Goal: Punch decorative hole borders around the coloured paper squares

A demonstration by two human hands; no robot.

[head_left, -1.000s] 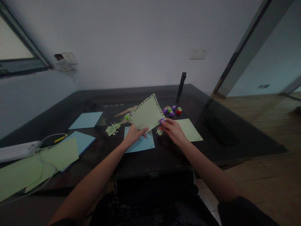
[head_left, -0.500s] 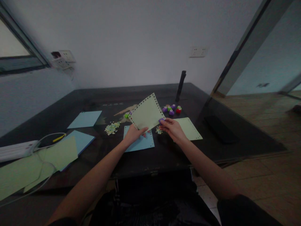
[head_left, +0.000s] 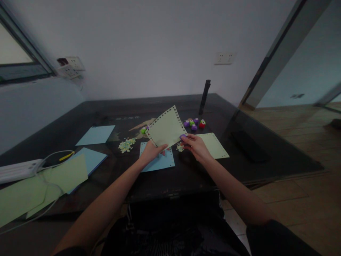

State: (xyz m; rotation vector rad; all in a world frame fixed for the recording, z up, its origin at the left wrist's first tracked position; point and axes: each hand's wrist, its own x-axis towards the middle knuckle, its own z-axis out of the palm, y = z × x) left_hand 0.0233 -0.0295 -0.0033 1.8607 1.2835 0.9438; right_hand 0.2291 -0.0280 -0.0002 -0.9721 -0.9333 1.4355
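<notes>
A pale green sheet [head_left: 167, 127] with small holes along its edges is held up, tilted, over the desk. My left hand [head_left: 151, 152] pinches its bottom corner, thumb in front. My right hand [head_left: 195, 145] grips a small purple punch [head_left: 183, 136] at the sheet's right corner. Beneath lies a blue sheet [head_left: 158, 163] with holes along its edges. Small paper bits [head_left: 127, 145] lie in a pile to the left, and more bits [head_left: 180, 147] lie below the punch. Another pale green punched sheet [head_left: 214, 145] lies at the right, partly behind my right hand.
Several coloured punches [head_left: 194, 127] stand behind the sheet, and a green one [head_left: 143, 130] to its left. A black upright object [head_left: 204, 97] stands at the back. Blue paper [head_left: 96, 135], green sheets [head_left: 66, 173], a white power strip [head_left: 20, 170] and cables are left; a dark flat object [head_left: 249, 146] is right.
</notes>
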